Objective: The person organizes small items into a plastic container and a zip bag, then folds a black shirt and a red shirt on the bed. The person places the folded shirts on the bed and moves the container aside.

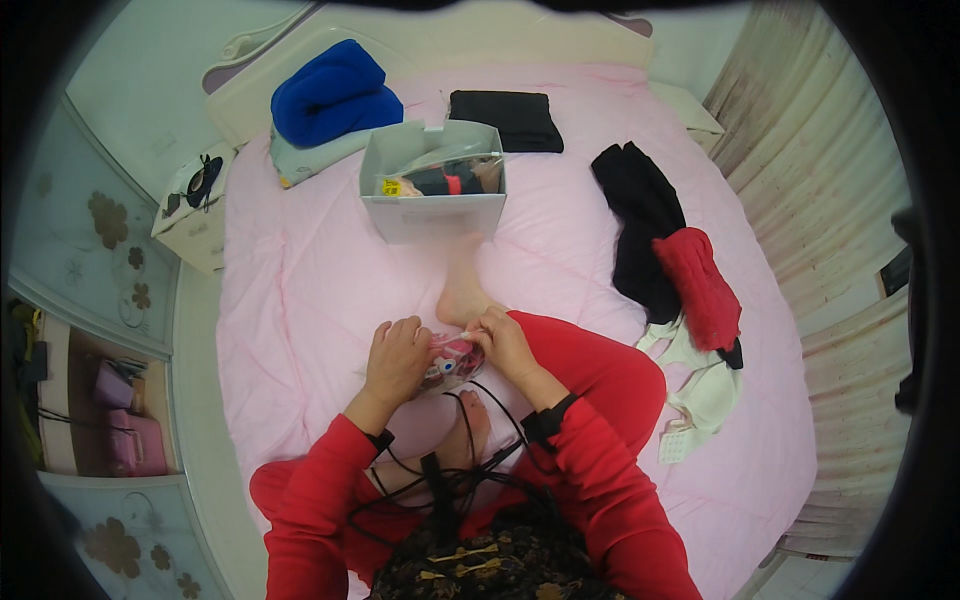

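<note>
My left hand grips the left side of a small clear plastic bag with pink and other coloured things inside, which I cannot make out. At the bag's upper right edge, the fingers of my right hand pinch a whitish part of it. The bag is over my crossed legs, above the bare foot. Beyond it stands a white open-topped box on the bed, holding black, beige and red items and clear plastic with a yellow label.
A pink quilt covers the bed. At the right lie black clothing, a red fuzzy item and a white bra. Folded black cloth and a blue bundle lie near the headboard. Black cables cross my lap.
</note>
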The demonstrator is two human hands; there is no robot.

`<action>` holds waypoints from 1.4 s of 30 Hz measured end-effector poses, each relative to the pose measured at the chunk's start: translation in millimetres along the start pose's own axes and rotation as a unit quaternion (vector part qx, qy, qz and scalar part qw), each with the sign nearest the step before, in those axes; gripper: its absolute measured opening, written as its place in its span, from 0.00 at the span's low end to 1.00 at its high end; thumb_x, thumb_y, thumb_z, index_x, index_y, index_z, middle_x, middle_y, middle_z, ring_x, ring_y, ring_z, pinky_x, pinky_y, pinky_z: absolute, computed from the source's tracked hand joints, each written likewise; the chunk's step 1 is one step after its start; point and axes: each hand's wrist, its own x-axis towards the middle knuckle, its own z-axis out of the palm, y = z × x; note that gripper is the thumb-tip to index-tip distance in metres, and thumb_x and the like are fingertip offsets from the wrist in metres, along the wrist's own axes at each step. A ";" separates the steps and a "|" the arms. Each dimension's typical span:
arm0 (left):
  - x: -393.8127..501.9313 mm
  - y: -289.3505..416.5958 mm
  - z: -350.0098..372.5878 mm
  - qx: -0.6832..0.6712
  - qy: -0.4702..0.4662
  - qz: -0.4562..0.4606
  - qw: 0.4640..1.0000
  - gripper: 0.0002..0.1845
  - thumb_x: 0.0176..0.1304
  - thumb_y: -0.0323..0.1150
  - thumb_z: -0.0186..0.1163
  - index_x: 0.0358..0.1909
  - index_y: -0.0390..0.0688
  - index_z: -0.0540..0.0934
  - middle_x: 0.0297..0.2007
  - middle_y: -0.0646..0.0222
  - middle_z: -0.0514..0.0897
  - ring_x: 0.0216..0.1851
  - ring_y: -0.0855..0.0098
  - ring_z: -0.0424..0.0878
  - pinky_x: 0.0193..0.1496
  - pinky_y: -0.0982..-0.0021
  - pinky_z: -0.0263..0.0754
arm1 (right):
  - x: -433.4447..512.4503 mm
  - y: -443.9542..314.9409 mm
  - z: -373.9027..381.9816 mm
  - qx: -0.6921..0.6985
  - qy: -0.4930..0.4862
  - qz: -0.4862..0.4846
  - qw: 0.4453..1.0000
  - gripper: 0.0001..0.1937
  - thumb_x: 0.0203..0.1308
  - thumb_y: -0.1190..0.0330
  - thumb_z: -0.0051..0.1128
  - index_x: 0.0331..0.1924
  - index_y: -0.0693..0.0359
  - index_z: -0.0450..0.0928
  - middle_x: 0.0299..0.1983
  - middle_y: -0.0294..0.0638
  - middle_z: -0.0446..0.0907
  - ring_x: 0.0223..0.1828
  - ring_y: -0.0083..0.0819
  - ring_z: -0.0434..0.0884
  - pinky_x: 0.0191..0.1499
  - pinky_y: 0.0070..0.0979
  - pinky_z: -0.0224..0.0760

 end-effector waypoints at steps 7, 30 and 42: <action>22.8 14.1 20.3 -0.080 0.005 0.041 0.996 0.13 0.52 0.33 0.59 0.41 0.43 0.74 0.35 0.67 0.77 0.35 0.64 0.74 0.38 0.63 0.67 | 1.2 -8.5 -1.6 -0.017 -0.013 -0.007 1.000 0.06 0.50 0.75 0.61 0.31 0.66 0.77 0.31 0.50 0.76 0.36 0.49 0.77 0.38 0.36 0.70; 2.4 -6.8 -3.5 0.001 -0.042 0.078 0.996 0.16 0.40 0.41 0.66 0.32 0.51 0.75 0.29 0.75 0.75 0.36 0.71 0.75 0.40 0.66 0.68 | 0.3 4.2 -1.5 -0.007 -0.002 -0.001 1.000 0.03 0.53 0.76 0.58 0.27 0.66 0.76 0.27 0.47 0.75 0.31 0.43 0.76 0.35 0.33 0.70; -12.4 -0.9 4.0 -0.053 -0.028 0.135 0.989 0.20 0.39 0.33 0.65 0.38 0.41 0.73 0.33 0.66 0.74 0.35 0.62 0.72 0.36 0.66 0.70 | -40.9 -80.5 -7.5 -0.110 -0.173 -0.115 0.972 0.17 0.43 0.77 0.64 0.41 0.62 0.74 0.43 0.49 0.75 0.46 0.49 0.74 0.47 0.40 0.69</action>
